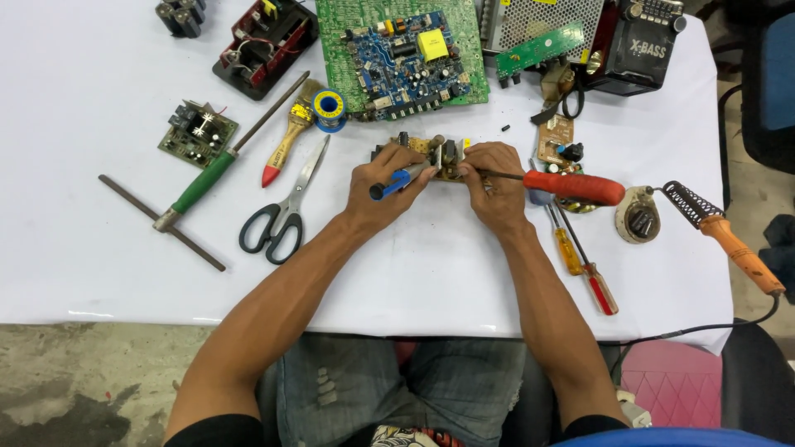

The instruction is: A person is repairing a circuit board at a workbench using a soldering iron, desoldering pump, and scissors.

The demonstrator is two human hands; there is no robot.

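Note:
A small brown circuit board [441,154] with several parts on it lies on the white table [99,248] between my hands. My left hand [383,189] is closed around a blue-handled tool with a silver front [400,178], whose tip points at the board. My right hand [497,189] pinches the thin metal shaft of a red-handled screwdriver [573,187] right beside the board, and the handle sticks out to the right. Both sets of fingertips touch the board's front edge.
To the left are black-handled scissors [286,211], a brush [290,136], a solder spool [329,106], a green-gripped T-handle tool [199,184] and a small green board [197,132]. A large green board [397,50] lies behind. To the right are two screwdrivers [580,258] and a soldering iron [733,244].

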